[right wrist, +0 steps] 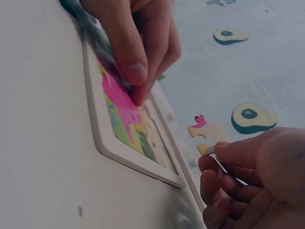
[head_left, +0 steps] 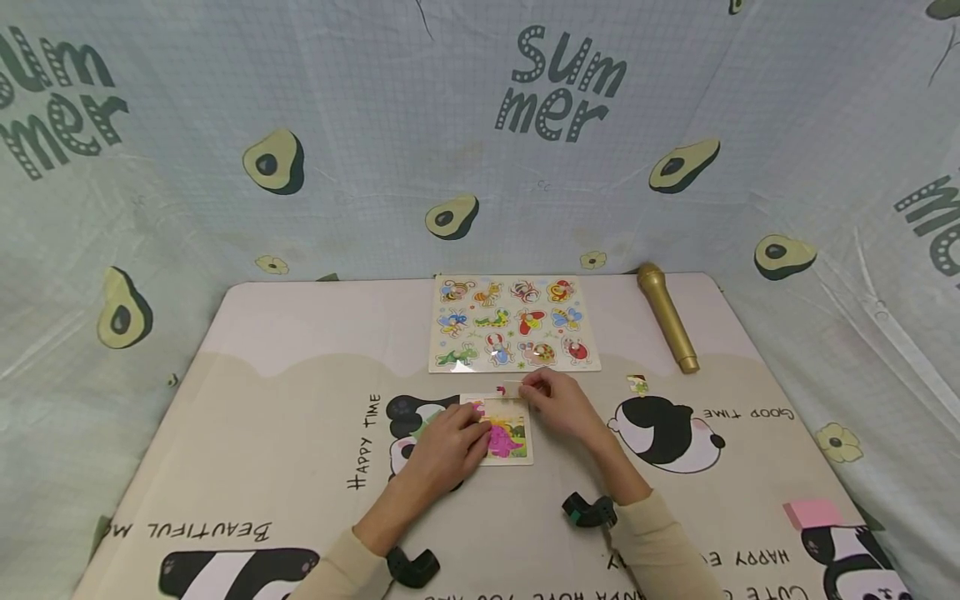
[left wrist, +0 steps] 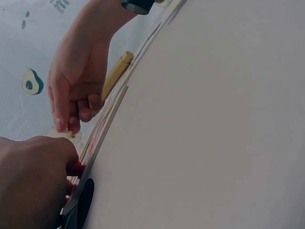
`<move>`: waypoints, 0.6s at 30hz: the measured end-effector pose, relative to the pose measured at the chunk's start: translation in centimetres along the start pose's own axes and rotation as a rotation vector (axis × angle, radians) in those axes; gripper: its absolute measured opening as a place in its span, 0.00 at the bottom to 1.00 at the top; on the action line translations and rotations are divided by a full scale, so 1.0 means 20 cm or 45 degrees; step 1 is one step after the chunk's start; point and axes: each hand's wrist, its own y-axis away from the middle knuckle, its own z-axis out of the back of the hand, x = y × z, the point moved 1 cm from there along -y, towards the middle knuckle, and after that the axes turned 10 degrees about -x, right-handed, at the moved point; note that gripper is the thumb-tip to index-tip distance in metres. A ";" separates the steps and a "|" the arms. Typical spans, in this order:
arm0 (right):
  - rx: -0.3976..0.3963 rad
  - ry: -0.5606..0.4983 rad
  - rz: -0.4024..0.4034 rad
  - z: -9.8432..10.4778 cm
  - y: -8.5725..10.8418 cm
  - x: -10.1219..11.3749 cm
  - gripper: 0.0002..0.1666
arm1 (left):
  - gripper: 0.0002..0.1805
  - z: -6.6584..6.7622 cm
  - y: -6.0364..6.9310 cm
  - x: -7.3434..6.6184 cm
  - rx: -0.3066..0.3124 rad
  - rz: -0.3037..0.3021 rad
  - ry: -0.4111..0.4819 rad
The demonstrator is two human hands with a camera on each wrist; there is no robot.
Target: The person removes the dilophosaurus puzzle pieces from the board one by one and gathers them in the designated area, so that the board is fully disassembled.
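Observation:
A small white-framed jigsaw puzzle [head_left: 517, 460] with a pink dinosaur picture lies on the table, its top part showing bare tray. My left hand [head_left: 452, 446] rests on the puzzle's left side, fingertips touching the pink picture and hiding some of it. In the right wrist view, the left thumb and fingers [right wrist: 136, 71] are down on the dinosaur. My right hand [head_left: 558, 404] pinches a jigsaw piece [right wrist: 209, 134] between thumb and forefinger, just over the puzzle's top right edge. That piece is pale yellow with a pink bit in one corner.
Behind the puzzle lies a board of insect pictures [head_left: 516, 323]. A gold microphone-shaped object [head_left: 667, 317] lies at the back right. One loose jigsaw piece [head_left: 637, 383] sits right of my right hand, and a pink block [head_left: 813, 513] near the right edge.

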 end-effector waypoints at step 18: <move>-0.140 0.002 -0.002 0.16 -0.02 -0.08 0.13 | 0.09 -0.01 0.01 0.01 -0.010 0.003 0.009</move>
